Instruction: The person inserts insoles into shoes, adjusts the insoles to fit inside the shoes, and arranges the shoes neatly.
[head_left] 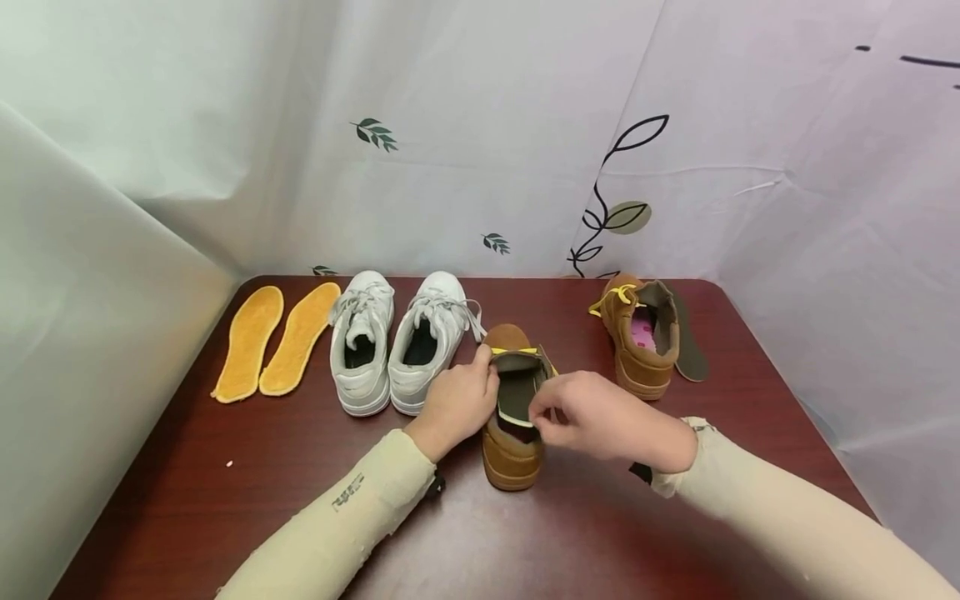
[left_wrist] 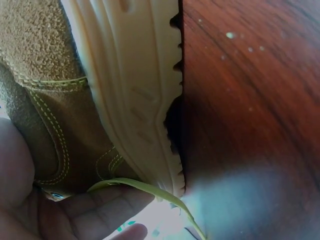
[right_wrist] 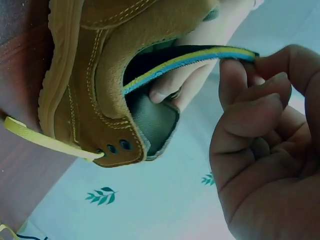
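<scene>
A brown suede shoe (head_left: pixel 512 467) with yellow laces stands on the table in front of me, toe pointing away. My left hand (head_left: pixel 459 396) grips its left side near the tongue, the thumb at the opening in the right wrist view. In the left wrist view, left fingers (left_wrist: pixel 95 212) lie along the upper beside the yellow lace (left_wrist: pixel 145 186). My right hand (head_left: pixel 596 417) pinches the heel end of a dark insole (head_left: pixel 517 396), raised above the shoe's heel. The insole's layered yellow and blue edge (right_wrist: pixel 190 59) runs down into the shoe.
Right of centre stands a second brown shoe (head_left: pixel 642 371) with pink inside, and a dark insole (head_left: pixel 690 346) beside it. Two white sneakers (head_left: pixel 363 392) stand left of my hands. Two orange insoles (head_left: pixel 251 342) lie farther left. A white curtain (head_left: pixel 465 125) hangs behind the table.
</scene>
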